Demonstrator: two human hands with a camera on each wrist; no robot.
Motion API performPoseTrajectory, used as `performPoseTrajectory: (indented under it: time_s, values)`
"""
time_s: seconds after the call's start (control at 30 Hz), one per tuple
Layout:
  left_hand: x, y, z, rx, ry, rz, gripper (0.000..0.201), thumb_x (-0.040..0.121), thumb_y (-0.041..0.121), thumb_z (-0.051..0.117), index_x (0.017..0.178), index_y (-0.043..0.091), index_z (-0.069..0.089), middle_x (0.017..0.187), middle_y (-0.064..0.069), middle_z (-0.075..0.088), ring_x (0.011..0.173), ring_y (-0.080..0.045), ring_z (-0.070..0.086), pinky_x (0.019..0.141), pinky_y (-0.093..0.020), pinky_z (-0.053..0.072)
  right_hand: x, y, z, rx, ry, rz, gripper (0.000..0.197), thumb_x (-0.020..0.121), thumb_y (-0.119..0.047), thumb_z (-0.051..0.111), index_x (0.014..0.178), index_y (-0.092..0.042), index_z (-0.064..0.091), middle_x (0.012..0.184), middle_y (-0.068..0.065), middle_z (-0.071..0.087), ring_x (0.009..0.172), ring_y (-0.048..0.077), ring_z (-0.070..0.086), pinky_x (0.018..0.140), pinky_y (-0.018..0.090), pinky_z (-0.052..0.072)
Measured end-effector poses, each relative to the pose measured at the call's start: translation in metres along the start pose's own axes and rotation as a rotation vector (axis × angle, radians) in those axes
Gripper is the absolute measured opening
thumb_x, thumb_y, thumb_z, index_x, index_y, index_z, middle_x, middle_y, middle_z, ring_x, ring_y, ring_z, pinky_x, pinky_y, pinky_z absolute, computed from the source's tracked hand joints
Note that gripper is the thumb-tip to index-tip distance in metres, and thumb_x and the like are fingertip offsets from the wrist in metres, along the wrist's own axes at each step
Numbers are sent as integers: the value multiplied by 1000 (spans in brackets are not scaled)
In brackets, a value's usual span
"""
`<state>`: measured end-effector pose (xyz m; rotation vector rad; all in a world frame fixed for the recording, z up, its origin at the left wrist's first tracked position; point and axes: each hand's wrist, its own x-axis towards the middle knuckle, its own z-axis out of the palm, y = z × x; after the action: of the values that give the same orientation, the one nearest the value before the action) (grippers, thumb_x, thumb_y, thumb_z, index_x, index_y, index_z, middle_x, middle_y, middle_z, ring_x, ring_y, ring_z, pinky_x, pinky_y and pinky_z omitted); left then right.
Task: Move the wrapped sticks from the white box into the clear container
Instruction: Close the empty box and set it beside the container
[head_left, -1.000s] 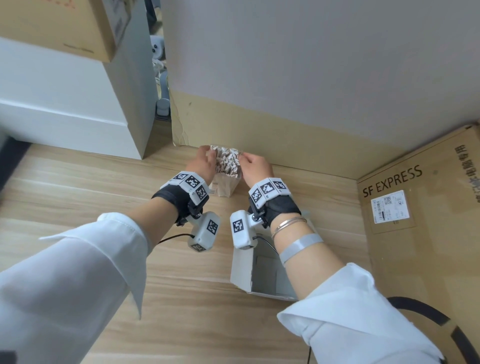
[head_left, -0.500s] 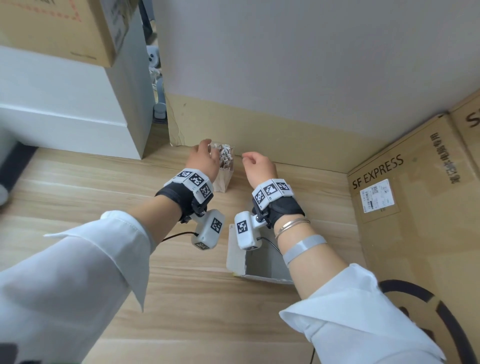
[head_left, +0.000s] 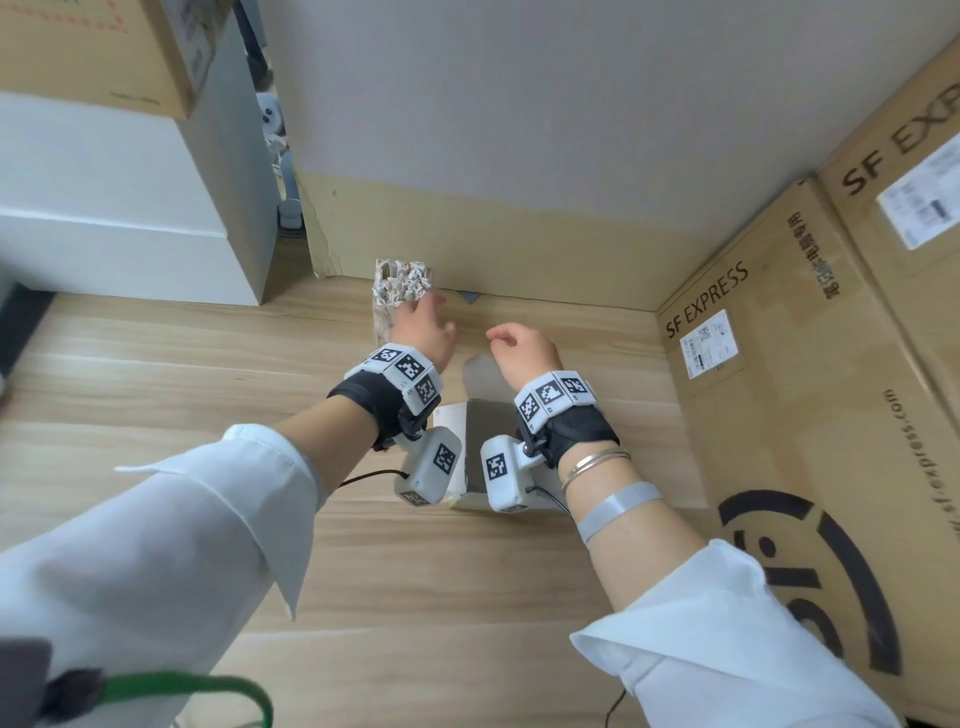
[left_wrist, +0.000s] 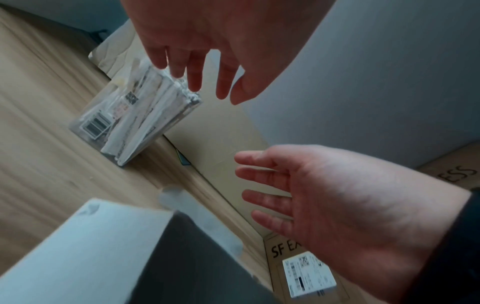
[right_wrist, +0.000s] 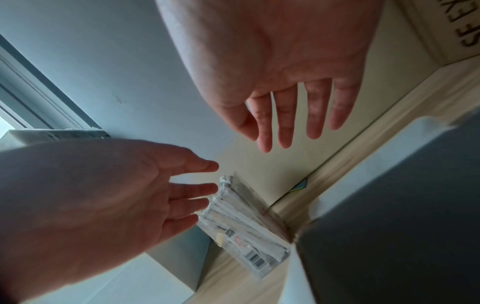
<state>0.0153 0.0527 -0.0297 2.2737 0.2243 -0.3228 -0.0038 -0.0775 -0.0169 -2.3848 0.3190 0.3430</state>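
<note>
The clear container (head_left: 400, 293) stands against the cardboard wall, packed with upright wrapped sticks (left_wrist: 145, 111). My left hand (head_left: 426, 325) is open beside its top, with straight fingers (left_wrist: 193, 82) just over the stick ends; whether they touch is unclear. My right hand (head_left: 519, 343) hangs open to the right of the container, holding nothing, fingers (right_wrist: 288, 127) straight. The white box (head_left: 449, 415) lies under both wrists, nearer to me, its inside dark. In the right wrist view the container (right_wrist: 249, 232) sits between my left hand (right_wrist: 116, 195) and the white box (right_wrist: 389, 236).
Large SF Express cartons (head_left: 810, 395) wall off the right side. A white cabinet (head_left: 130, 228) with a carton on top stands at the left. The wall's cardboard skirting (head_left: 519, 260) runs right behind the container. The wooden floor (head_left: 182, 374) spreads out to the left.
Both hands have let go of the sticks and container and opened. The right hand has drawn back toward the white box; the left stays beside the container's top.
</note>
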Motion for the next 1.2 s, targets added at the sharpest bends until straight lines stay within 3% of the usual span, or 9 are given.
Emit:
performPoseTrajectory:
  time_s: [0.07,0.2,0.27,0.37,0.47,0.8,0.9,1.1,1.2]
  values:
    - [-6,-1,13,45,-78,-20,48,93,19,47,139,13,37,141,-18,37,119,-35,51,100,-40,42,-5,13,-1,-11,5,9,32,94,-16,41,119,-19,61,126,3,60,97,21,58,77,22,40]
    - [-16,-7,38,99,-179,-78,56,90,21,55,141,14,33,140,-20,36,118,-37,50,98,-41,42,-8,37,2,-41,22,43,31,92,-18,42,116,-23,62,118,9,63,63,15,46,50,21,34]
    - [-20,-11,48,101,-205,-108,58,88,21,58,141,15,34,138,-20,37,118,-37,49,98,-41,42,-9,45,2,-55,34,66,31,91,-19,42,115,-25,62,117,9,63,73,20,48,54,22,35]
    - [-24,-20,60,132,-238,-148,62,87,23,61,141,17,31,135,-21,39,112,-38,53,95,-41,44,-11,56,3,-48,49,93,32,90,-19,44,115,-25,62,128,5,56,99,25,56,81,27,44]
    - [-23,-32,62,210,-308,-154,63,87,17,59,142,16,28,129,-21,49,111,-37,56,90,-41,48,-13,63,2,-80,53,109,33,89,-19,45,117,-26,61,136,1,51,123,24,48,103,34,40]
    - [-10,-66,37,354,-297,-164,52,89,5,45,138,15,30,115,-22,60,101,-35,60,89,-43,49,-10,77,-8,-70,16,173,46,86,-24,55,131,-21,45,133,5,52,118,26,52,98,32,42]
    - [-10,-74,33,363,-289,-187,52,90,4,43,139,15,29,116,-23,58,93,-34,58,86,-42,48,-13,78,-6,-75,-72,203,47,89,-25,51,134,-21,42,126,6,58,111,26,57,84,24,41]
    - [-9,-78,32,353,-274,-205,53,91,6,43,140,17,28,120,-23,55,105,-38,59,92,-45,49,-8,78,-23,-198,-75,135,28,84,-24,57,112,-21,61,98,1,60,80,18,53,57,21,38]
    - [-9,-76,31,364,-274,-208,53,91,6,42,141,18,27,118,-23,56,103,-37,60,89,-44,50,-5,76,-35,-131,-102,114,21,87,-30,55,105,-23,61,96,-2,59,77,19,58,65,25,49]
